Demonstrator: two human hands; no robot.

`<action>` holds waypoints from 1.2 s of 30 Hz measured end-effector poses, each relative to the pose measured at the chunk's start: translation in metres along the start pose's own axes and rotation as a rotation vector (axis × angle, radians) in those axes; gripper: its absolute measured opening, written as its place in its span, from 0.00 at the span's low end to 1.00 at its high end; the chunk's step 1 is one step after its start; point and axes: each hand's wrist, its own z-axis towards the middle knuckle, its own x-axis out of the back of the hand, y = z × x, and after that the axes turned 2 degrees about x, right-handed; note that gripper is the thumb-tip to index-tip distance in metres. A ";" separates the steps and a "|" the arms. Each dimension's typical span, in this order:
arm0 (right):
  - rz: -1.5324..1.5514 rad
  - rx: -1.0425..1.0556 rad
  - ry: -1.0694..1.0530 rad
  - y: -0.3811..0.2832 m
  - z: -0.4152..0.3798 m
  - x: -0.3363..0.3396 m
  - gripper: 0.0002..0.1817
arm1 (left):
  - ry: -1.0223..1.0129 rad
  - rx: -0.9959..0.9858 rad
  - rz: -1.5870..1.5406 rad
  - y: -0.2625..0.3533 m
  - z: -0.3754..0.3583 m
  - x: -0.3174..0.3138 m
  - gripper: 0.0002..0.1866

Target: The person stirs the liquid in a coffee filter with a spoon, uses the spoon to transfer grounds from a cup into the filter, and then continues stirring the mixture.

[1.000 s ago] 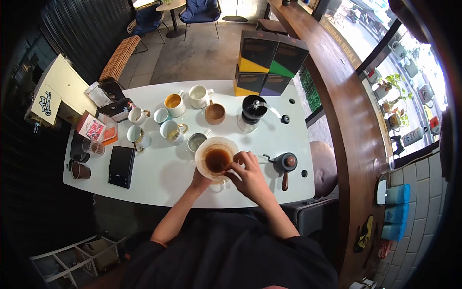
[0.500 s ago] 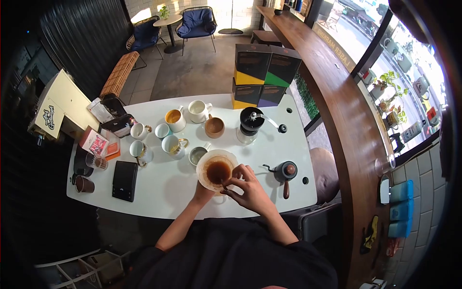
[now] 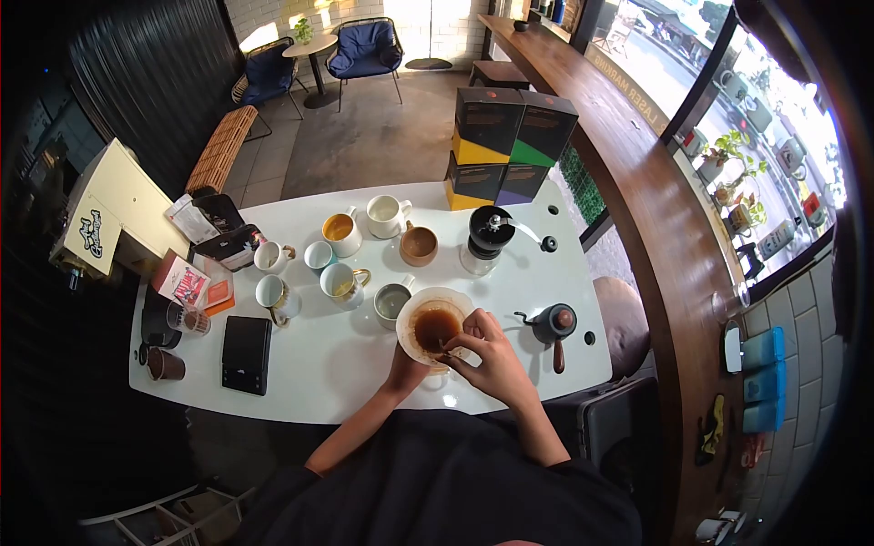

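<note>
A pale filter cone (image 3: 412,340) with brown liquid and wet coffee grounds inside stands near the front edge of the white table (image 3: 319,391). My left hand (image 3: 407,371) is wrapped round its lower left side, with the fingers partly hidden beneath it. Over the cone's right rim, my right hand (image 3: 482,353) has its thumb and fingers pinched on something thin that dips toward the liquid; its shape is too small to tell. Just behind the cone sits a grey mug (image 3: 392,301). To the right is a dark kettle (image 3: 553,322) with a wooden handle.
Several mugs, among them a brown cup (image 3: 419,246), stand behind the cone. A hand grinder (image 3: 487,237) is at the back right, before stacked black boxes (image 3: 489,125). A black scale (image 3: 246,355) lies at left, near a glass (image 3: 196,321). A wooden counter (image 3: 637,200) runs along the right.
The view has shifted slightly, so the table and its objects appear a little further right and lower. Both hands remain at the cone, my right fingers still pinched over it.
</note>
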 end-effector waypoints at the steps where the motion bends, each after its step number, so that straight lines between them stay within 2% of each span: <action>1: -0.010 -0.004 0.002 0.000 0.000 0.000 0.11 | -0.003 -0.010 -0.008 0.001 0.001 0.000 0.25; 9: 0.074 -0.073 -0.001 -0.005 -0.001 0.007 0.09 | -0.029 -0.018 0.038 -0.005 0.001 0.002 0.27; 11: 0.083 -0.212 -0.087 -0.008 -0.002 0.011 0.08 | -0.020 -0.029 0.050 -0.005 0.000 0.002 0.28; 20: -0.003 -0.222 -0.092 -0.012 0.003 0.014 0.08 | -0.040 -0.002 0.029 -0.020 0.003 0.003 0.33; 24: -0.070 -0.147 -0.012 -0.002 0.000 0.006 0.07 | -0.061 0.009 0.022 -0.024 0.004 0.002 0.33; 26: -0.128 -0.035 0.078 0.005 0.001 0.000 0.06 | -0.018 0.029 -0.024 -0.019 0.003 0.001 0.32; 30: -0.176 -0.055 0.018 0.000 0.005 0.005 0.06 | -0.073 0.060 -0.061 -0.011 0.005 0.002 0.31; 36: -0.155 0.006 0.066 -0.003 0.010 0.010 0.07 | -0.053 0.036 -0.018 -0.003 0.004 0.004 0.31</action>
